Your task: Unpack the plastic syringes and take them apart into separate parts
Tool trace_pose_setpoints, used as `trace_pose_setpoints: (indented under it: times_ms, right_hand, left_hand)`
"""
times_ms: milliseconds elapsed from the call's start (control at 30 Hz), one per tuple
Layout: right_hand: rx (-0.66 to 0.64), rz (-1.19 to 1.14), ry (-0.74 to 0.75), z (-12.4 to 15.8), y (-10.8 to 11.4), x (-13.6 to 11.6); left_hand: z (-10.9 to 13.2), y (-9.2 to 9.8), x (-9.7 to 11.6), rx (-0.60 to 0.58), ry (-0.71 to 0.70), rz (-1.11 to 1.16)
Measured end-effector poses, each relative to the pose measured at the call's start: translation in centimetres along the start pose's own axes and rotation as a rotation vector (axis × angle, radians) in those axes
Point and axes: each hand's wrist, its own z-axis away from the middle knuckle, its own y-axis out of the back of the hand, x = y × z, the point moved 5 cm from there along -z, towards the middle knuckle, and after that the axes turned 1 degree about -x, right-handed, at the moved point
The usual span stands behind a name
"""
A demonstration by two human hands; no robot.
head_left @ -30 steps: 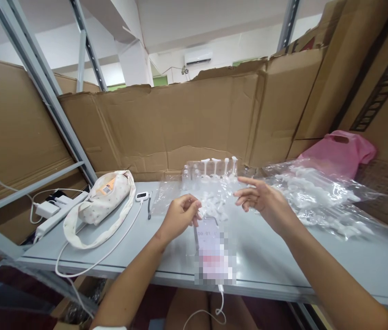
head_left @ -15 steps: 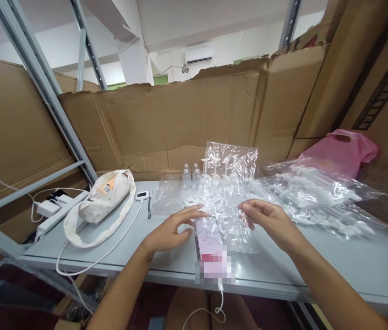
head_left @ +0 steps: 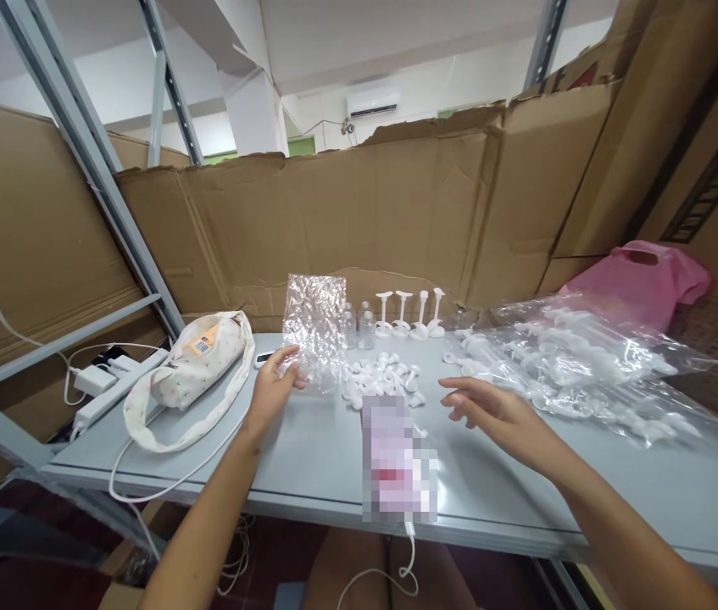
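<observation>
Over grey table [head_left: 308, 453], clear bag [head_left: 315, 326] upright

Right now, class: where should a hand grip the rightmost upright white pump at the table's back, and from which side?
Pinch the rightmost pump by its thin upright stem, below the flat top, probably coming from the front-right: cardboard wall stands behind and its neighbour pump close on its left.

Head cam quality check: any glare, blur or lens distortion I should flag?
Head view: soft even light, faint shadows on the table; white glare speckles the clear bag in the left hand and the big bag of parts; a pixelated patch masks the table's middle; wide-angle stretch leans the shelf upright; right hand sharp, no motion blur.
</observation>
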Motion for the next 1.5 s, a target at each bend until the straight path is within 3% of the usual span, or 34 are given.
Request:
trace_pose_setpoints:
  times_ms: [100,233,367,467,533,633,733,867,933,1033,1133,1367,1500]
  right_hand:
    - [-0.116,0.242,0.017,0.5,-1.3,0.1]
    - [-0.225,0.453,0.003,0.5,-3.9,0.3]
    - [-0.247,0.627,0.008,-0.9,-5.3,0.7]
    - [-0.214,0.705,0.007,-2.5,-5.3,1.1]
    - [-0.199,0.721,0.004,-3.5,-5.3,1.3]
    - [-0.188,0.691,0.029,-4.6,-5.4,1.3]
    - [-0.154,0.628,0.035,-5.3,-4.1,1.6]
    - [0.113,0.716,-0.043,-6.1,2.0,2.4]
    - [0.287,0.823,-0.2,-6.1,6.0,3.4]
    - [0.326,0.857,-0.323,-5.9,9.5,4.9]
    - [0.281,0.844,-0.405,-5.7,10.2,6.3]
    - [0.065,0.939,-0.517,-5.4,7.8,7.3]
    - [0.067,0.898,-0.495,-4.3,7.8,6.6]
  left_hand:
    - [-1.7,1.7,-1.9,-0.003,0.088,-0.205]
    - [-3.1,2.0,-2.6,-0.05,0.071,-0.612]
    - [-3.1,1.3,-1.8,0.018,0.022,-0.893]
    - [-2.1,-0.4,-0.1,0.093,-0.145,-1.138]
    - [-1.3,-2.5,0.9,-0.009,-0.316,-1.164]
    - [0.5,-6.1,1.7,-0.388,-0.566,-1.052]
    - [1.6,-8.0,1.7,-0.608,-0.689,-0.994]
    - [1.0,-8.6,0.9,-0.619,-0.704,-1.019]
    - [0.4,-8.8,0.5,-0.606,-0.692,-1.046]
    - [-0.5,-9.2,0.4,-0.582,-0.673,-1.075]
    - [-0.8,-10.3,1.0,-0.571,-0.667,-1.093]
    - [-0.4,-14.9,4.0,-0.572,-0.79,-1.088]
    - [-0.3,-17.7,5.2,-0.604,-0.835,-1.03]
